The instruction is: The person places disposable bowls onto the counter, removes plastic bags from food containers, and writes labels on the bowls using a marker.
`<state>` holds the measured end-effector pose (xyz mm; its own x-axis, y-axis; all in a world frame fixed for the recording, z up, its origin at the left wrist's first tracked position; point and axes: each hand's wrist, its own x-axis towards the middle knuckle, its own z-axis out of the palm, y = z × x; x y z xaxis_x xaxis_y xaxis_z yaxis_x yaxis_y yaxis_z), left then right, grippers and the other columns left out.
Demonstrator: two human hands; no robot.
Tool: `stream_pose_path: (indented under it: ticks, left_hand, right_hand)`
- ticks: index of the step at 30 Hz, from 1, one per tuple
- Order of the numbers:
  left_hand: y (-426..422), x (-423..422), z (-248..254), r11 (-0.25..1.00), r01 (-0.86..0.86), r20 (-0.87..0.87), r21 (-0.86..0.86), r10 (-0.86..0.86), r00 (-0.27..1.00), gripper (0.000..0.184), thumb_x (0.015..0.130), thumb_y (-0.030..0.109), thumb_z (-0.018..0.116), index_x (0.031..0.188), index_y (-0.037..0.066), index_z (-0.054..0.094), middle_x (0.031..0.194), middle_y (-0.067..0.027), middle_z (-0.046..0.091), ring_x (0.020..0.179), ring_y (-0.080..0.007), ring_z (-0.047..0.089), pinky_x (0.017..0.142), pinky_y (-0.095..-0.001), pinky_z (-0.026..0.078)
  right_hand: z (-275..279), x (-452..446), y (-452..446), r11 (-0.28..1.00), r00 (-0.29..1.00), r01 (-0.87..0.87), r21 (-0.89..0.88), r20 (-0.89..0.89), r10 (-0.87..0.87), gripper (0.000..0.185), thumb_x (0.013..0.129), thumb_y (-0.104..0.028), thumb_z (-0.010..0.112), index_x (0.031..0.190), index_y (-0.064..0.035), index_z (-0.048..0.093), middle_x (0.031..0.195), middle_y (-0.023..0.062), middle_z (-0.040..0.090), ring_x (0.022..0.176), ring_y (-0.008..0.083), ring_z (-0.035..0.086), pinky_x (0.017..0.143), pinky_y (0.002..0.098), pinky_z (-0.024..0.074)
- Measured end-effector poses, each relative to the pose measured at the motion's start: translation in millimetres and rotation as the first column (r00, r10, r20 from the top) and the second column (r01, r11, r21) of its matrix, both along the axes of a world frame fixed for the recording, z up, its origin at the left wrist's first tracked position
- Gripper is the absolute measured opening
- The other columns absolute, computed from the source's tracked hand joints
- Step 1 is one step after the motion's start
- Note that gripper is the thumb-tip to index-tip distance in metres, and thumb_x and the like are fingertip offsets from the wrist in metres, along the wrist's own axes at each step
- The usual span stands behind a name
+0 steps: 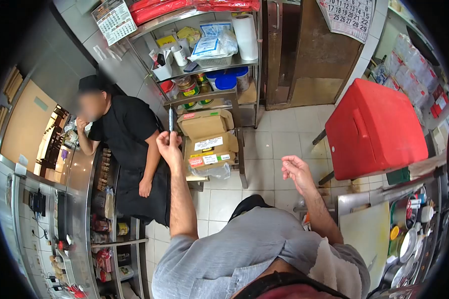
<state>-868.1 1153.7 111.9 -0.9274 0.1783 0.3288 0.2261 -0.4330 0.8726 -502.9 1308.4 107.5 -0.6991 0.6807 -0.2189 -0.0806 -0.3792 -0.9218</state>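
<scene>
My left hand [169, 147] is raised, its fingers closed on the lower end of a slim pen [171, 119] that points upward. The pen looks pale blue with a dark edge; its fine details are too small to tell. Behind it, an open cardboard box [207, 144] with labels rests on a chair [242, 167]. My right hand [298, 172] hovers over the tiled floor with loosely curled fingers and nothing visible in it. A white cloth [334, 271] hangs over my right shoulder.
A co-worker in black [129, 129] leans at the steel counter [80, 169] on the left. A metal shelf [184, 74] with tubs and supplies stands ahead. To the right are a red cooler box [376, 129], a cutting board [366, 249] and several pans [409, 244].
</scene>
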Motion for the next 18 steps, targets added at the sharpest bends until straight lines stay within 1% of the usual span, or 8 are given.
stream_pose_path:
  ticks: [4,5,8,11,12,13,16,18]
  left_hand:
    - [85.2,-89.2,10.4,0.997,-0.061,-0.059,0.039,0.063,0.996,0.022,0.083,0.004,0.062,0.097,0.003,0.045,0.075,-0.0046,0.053,0.060,-0.0117,0.052,0.053,-0.0232,0.043]
    - [106.5,-114.5,10.2,0.994,-0.095,-0.088,0.053,0.100,0.991,0.022,0.083,0.005,0.062,0.096,0.003,0.045,0.075,-0.0040,0.053,0.059,-0.0114,0.052,0.052,-0.0223,0.042]
    - [163.9,-169.3,30.2,0.982,-0.106,0.143,0.159,0.083,0.986,0.024,0.085,0.011,0.061,0.105,0.005,0.049,0.089,-0.0005,0.060,0.071,-0.0077,0.053,0.058,-0.0209,0.039]
    - [215.7,-249.7,31.7,0.967,-0.061,0.179,0.246,0.017,0.984,0.020,0.088,0.015,0.058,0.105,0.005,0.052,0.091,0.0011,0.060,0.070,-0.0050,0.051,0.057,-0.0196,0.036]
    - [232.3,-269.1,39.7,0.955,-0.075,0.284,0.287,-0.010,0.959,0.014,0.089,0.015,0.056,0.100,0.006,0.055,0.086,0.0027,0.059,0.065,-0.0035,0.048,0.053,-0.0194,0.036]
    - [245.5,-301.6,31.5,0.956,-0.084,0.292,0.281,-0.002,0.956,0.014,0.089,0.015,0.056,0.100,0.006,0.055,0.086,0.0027,0.059,0.065,-0.0035,0.048,0.053,-0.0194,0.036]
    - [274.8,-390.4,18.9,0.975,-0.051,0.211,0.218,0.004,0.977,0.009,0.091,0.016,0.053,0.094,0.008,0.057,0.076,0.0042,0.054,0.060,-0.0043,0.046,0.045,-0.0204,0.037]
    - [290.3,-434.5,19.5,0.963,-0.127,0.153,0.239,0.091,0.984,0.006,0.088,0.008,0.054,0.093,0.004,0.054,0.079,0.0009,0.055,0.073,-0.0099,0.054,0.062,-0.0237,0.045]
  right_hand:
    - [-32.9,-15.9,58.1,1.000,0.999,0.021,0.014,0.050,-0.022,0.020,0.089,-0.015,0.056,0.103,-0.0020,0.054,0.079,0.0041,0.054,0.062,0.0119,0.050,0.058,0.0258,0.0423]
    - [-44.9,-17.6,74.2,0.993,0.992,0.109,-0.041,0.072,-0.106,0.020,0.089,-0.015,0.056,0.104,-0.0028,0.054,0.078,0.0039,0.054,0.063,0.0116,0.051,0.057,0.0258,0.0423]
    - [-59.9,-20.6,127.3,0.959,0.961,0.257,-0.119,0.136,-0.241,0.018,0.089,-0.015,0.055,0.103,-0.0042,0.055,0.075,0.0027,0.054,0.062,0.0109,0.050,0.055,0.0258,0.0420]
    - [-79.6,-25.1,182.8,0.900,0.920,0.387,-0.198,0.146,-0.364,0.015,0.090,-0.015,0.053,0.102,-0.0052,0.055,0.071,0.0008,0.053,0.060,0.0101,0.050,0.053,0.0255,0.0413]
    - [-83.6,-36.2,201.8,0.856,0.891,0.454,-0.246,0.119,-0.438,0.014,0.090,-0.015,0.053,0.100,-0.0057,0.055,0.069,-0.0001,0.052,0.058,0.0098,0.049,0.052,0.0252,0.0408]
    - [-84.6,-49.3,216.8,0.858,0.893,0.450,-0.247,0.129,-0.431,0.014,0.090,-0.015,0.053,0.100,-0.0057,0.055,0.069,-0.0001,0.052,0.058,0.0098,0.049,0.052,0.0252,0.0408]
    - [-71.9,-92.4,256.8,0.797,0.830,0.554,-0.240,0.231,-0.507,0.015,0.089,-0.018,0.056,0.099,-0.0074,0.056,0.068,-0.0007,0.052,0.054,0.0087,0.048,0.051,0.0237,0.0402]
    - [-71.7,-116.5,285.1,0.834,0.855,0.508,-0.216,0.241,-0.459,0.015,0.089,-0.018,0.056,0.099,-0.0075,0.056,0.068,-0.0007,0.053,0.054,0.0088,0.048,0.051,0.0239,0.0402]
